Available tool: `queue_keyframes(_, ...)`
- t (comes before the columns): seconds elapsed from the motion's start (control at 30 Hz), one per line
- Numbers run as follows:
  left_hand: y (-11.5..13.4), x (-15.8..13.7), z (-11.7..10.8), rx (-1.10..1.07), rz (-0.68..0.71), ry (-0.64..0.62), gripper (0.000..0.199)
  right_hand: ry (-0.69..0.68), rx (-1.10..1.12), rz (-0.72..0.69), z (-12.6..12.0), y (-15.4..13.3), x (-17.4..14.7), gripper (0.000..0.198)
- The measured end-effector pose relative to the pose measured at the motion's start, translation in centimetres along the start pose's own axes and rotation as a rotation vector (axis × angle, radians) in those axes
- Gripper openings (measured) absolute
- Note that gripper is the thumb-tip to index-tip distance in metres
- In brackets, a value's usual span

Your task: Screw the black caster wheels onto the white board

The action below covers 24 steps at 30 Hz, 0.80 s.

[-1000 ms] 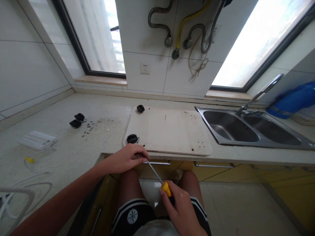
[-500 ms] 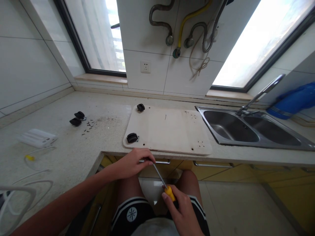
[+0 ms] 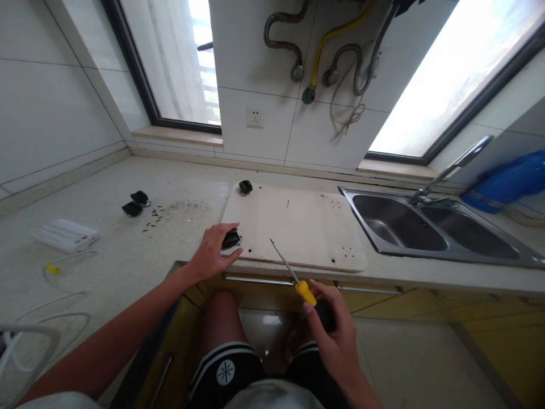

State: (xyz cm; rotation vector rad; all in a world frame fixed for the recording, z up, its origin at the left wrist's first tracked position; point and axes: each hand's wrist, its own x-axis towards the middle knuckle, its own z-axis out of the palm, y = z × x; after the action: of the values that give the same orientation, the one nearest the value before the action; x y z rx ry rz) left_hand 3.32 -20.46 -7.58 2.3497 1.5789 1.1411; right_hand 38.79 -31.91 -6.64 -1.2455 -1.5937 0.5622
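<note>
My left hand (image 3: 217, 248) is around the black caster (image 3: 231, 238) at the near left corner of a white board (image 3: 293, 227), thumb on the near side and fingers on the far side. My right hand (image 3: 334, 318) grips a screwdriver (image 3: 305, 292) by its yellow and black handle; its metal shaft points up and left, the tip over the board's near edge. Another black caster (image 3: 246, 187) sits at the board's far left corner. Small screw holes show at the board's two right corners, and a thin dark screw (image 3: 288, 204) lies near its far middle.
Two loose casters (image 3: 133, 209) and several small screws (image 3: 155, 216) lie on the counter (image 3: 187, 182) at left, by scattered debris. Farther left are a white power bank (image 3: 66, 236) and a white cable. A double sink (image 3: 400, 221) with a faucet stands right of the board.
My left hand has left the screwdriver's shaft and moved up to the near left caster. My right hand has raised the screwdriver, its tip now above the board's edge.
</note>
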Motion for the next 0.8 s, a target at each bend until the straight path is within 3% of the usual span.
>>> queue_keyframes(0.1,-0.1,-0.5,0.9,-0.063,-0.066,0.023,0.055,0.191,0.054,-0.097,0.4,-1.5,3.0,0.035)
queue_keyframes(0.2,-0.1,-0.4,1.1,-0.095,-0.113,0.050,0.049,0.280,0.116,-0.231,1.3,-2.9,6.0,0.049)
queue_keyframes(0.3,-0.3,-0.2,1.1,-0.119,-0.144,0.061,0.043,0.334,-0.001,-0.352,2.5,-4.3,8.8,0.044)
queue_keyframes(0.5,-0.4,0.1,1.3,-0.162,-0.188,0.081,0.040,0.197,-0.042,-0.443,5.4,-5.6,12.2,0.034)
queue_keyframes(0.63,-0.5,0.0,1.4,-0.165,-0.182,0.080,0.040,0.099,-0.013,-0.413,6.7,-5.9,12.7,0.035)
queue_keyframes(0.8,-0.9,0.0,1.6,-0.142,-0.144,0.098,0.038,0.074,-0.019,-0.452,7.5,-5.9,12.8,0.033)
